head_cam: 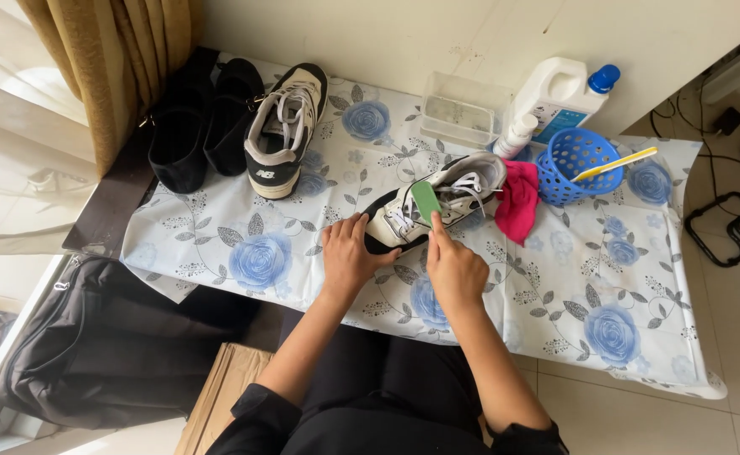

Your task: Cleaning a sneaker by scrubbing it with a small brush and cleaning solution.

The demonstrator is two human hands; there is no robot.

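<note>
A sneaker (437, 202) is steadied by the left hand (349, 253), closed on its heel; a green brush (426, 200) is gripped in the right hand (453, 268). The second sneaker (286, 126) lies apart, seemingly unscrubbed.

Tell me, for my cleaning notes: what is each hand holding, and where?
Right hand pinches the green brush by its near end; left hand steadies the sneaker at its heel end.
</note>
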